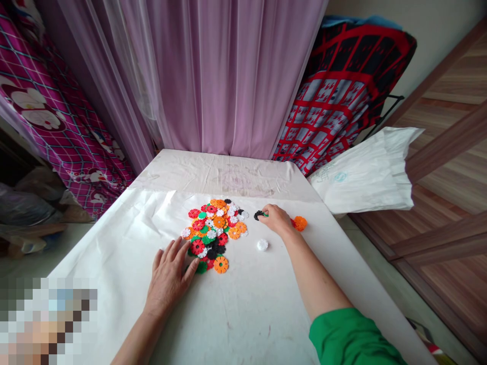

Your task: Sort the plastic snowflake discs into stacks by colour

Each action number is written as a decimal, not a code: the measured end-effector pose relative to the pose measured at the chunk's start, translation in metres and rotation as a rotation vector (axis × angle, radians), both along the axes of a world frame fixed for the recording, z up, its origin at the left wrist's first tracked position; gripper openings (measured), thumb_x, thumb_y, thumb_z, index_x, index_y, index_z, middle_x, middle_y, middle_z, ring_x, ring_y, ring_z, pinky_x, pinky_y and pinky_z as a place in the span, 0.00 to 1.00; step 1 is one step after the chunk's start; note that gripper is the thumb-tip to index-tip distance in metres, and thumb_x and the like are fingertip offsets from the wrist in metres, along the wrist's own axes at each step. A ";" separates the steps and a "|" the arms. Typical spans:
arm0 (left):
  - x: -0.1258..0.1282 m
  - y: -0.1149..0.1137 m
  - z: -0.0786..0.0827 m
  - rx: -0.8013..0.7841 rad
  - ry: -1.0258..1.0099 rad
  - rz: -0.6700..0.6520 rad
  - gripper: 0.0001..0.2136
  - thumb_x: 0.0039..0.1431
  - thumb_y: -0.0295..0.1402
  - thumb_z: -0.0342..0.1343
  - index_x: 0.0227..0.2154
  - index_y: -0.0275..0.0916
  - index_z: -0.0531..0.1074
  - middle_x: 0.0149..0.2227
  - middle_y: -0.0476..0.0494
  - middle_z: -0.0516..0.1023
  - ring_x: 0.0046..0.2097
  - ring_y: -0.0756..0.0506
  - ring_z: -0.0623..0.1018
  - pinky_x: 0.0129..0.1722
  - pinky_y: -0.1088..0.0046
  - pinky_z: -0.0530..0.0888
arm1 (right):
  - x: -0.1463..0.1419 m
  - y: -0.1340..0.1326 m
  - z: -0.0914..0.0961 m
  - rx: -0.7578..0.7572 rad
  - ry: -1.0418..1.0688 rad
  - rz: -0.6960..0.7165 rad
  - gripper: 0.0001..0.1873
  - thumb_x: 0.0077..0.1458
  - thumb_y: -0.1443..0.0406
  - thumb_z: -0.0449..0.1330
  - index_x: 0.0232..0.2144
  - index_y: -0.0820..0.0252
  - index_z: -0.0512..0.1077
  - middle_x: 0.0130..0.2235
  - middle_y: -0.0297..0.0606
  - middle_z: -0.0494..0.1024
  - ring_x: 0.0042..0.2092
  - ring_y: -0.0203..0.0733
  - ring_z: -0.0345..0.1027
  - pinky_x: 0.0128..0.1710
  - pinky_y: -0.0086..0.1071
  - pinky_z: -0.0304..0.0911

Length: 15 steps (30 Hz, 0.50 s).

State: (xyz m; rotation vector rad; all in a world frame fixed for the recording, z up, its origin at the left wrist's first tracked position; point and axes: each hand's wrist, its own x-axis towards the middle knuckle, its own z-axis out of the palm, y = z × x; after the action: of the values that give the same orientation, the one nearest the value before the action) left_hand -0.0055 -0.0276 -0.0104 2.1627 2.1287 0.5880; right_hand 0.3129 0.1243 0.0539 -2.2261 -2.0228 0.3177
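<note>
Your left hand (169, 276) is spread on the white surface (236, 319), fingertips at the left side of the disc pile (218, 222), which sits mid-surface. Your right hand (277, 221) pinches a black disc (258, 215), between pile and right edge. White disc (262, 245) is closer to the near edge; orange disc (300, 223) is near the right edge.

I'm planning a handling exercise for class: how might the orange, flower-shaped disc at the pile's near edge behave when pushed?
The orange, flower-shaped disc, seemingly plastic, looks flat, so it would probably slide rather than roll. Being small beside the left hand and thin-looking, it is likely light. Its notched rim might catch on the multicoloured discs heaped beside it.
</note>
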 end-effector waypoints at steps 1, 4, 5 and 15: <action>0.000 0.000 0.000 0.000 0.001 -0.001 0.25 0.64 0.48 0.46 0.59 0.44 0.68 0.66 0.38 0.65 0.66 0.36 0.63 0.65 0.49 0.57 | -0.001 0.001 -0.001 -0.007 -0.001 0.004 0.14 0.55 0.60 0.60 0.44 0.55 0.75 0.48 0.40 0.78 0.46 0.43 0.73 0.41 0.31 0.61; -0.001 0.000 0.000 -0.005 0.003 -0.004 0.25 0.65 0.48 0.45 0.59 0.43 0.68 0.66 0.38 0.65 0.67 0.36 0.63 0.65 0.48 0.57 | -0.002 0.004 -0.004 -0.031 -0.008 0.014 0.15 0.56 0.59 0.60 0.45 0.55 0.75 0.49 0.41 0.78 0.47 0.45 0.73 0.42 0.32 0.61; -0.001 0.000 0.001 -0.007 0.002 -0.006 0.25 0.65 0.48 0.45 0.59 0.43 0.68 0.66 0.38 0.65 0.67 0.36 0.63 0.65 0.48 0.57 | -0.001 0.005 -0.004 -0.038 -0.008 0.016 0.16 0.56 0.59 0.60 0.46 0.56 0.74 0.49 0.42 0.78 0.47 0.45 0.73 0.42 0.33 0.61; 0.000 0.000 0.001 -0.014 -0.006 0.000 0.24 0.64 0.48 0.46 0.59 0.44 0.68 0.65 0.39 0.66 0.67 0.37 0.63 0.65 0.49 0.57 | -0.028 -0.052 0.018 0.013 0.084 0.151 0.11 0.59 0.66 0.56 0.39 0.52 0.78 0.44 0.35 0.80 0.41 0.38 0.73 0.40 0.28 0.60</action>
State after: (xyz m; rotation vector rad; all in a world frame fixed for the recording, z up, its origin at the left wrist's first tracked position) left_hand -0.0058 -0.0274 -0.0091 2.1512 2.1227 0.5781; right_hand 0.2848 0.0725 0.0714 -2.0212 -2.1456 0.4048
